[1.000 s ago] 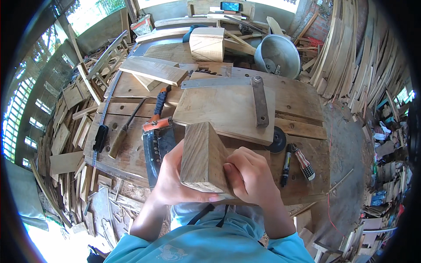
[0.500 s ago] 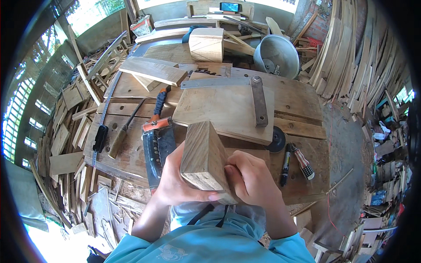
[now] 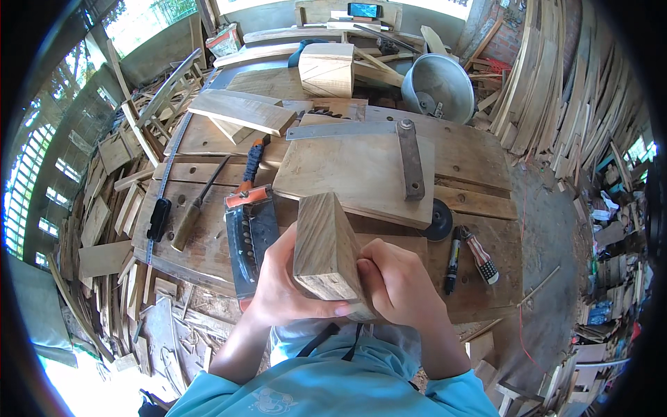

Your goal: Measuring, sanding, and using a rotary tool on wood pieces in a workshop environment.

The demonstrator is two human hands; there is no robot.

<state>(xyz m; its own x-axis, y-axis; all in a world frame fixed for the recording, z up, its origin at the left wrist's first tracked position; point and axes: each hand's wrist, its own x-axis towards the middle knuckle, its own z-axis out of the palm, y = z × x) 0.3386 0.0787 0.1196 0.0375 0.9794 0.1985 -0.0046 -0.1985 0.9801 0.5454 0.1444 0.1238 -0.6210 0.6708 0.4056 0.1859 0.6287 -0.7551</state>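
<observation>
A thick wooden block with bold grain is held up in front of my body, one end tilted toward me. My left hand wraps around its left side, the thumb lying across the lower end. On the other side my right hand is closed, curled fingers and thumb pressed against the block's right face; the far fingertips are hidden. Beyond the block, a flat board lies on the workbench with a metal angle tool on top. A hand saw with a dark blade cover lies left of my hands.
On the left lie a wooden-handled chisel-like tool and a long metal ruler. A black disc, a marker and a patterned-handle tool sit on the right. Farther back are a metal pot and a large wood block.
The wooden block and my left hand have shifted slightly to the right. My grip looks the same, and the things on the bench have stayed put.
</observation>
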